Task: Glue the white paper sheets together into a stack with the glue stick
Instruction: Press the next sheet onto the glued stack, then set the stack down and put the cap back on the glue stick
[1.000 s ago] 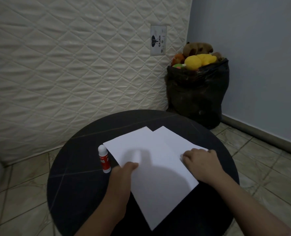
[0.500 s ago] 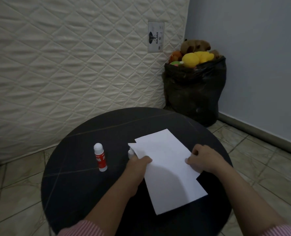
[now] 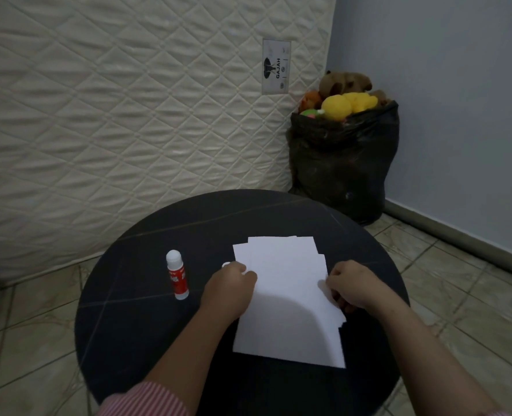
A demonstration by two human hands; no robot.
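Observation:
Several white paper sheets [image 3: 287, 298] lie overlapped on the round black table [image 3: 147, 331], their edges slightly offset. My left hand [image 3: 229, 288] grips the sheets' left edge. My right hand [image 3: 353, 285] pinches their right edge. A red glue stick with a white cap [image 3: 177, 277] stands upright on the table, left of the paper and apart from my left hand. A small white round thing [image 3: 225, 264], perhaps a cap, peeks out just beyond my left hand.
An upright quilted mattress [image 3: 129, 115] stands behind the table. A black bag of stuffed toys [image 3: 343, 163] sits in the corner against the grey wall. Tiled floor [image 3: 458, 283] surrounds the table.
The sheets have been turned and drawn together from a fanned spread into a nearly squared pile. Both hands moved to its side edges. The glue stick stayed put.

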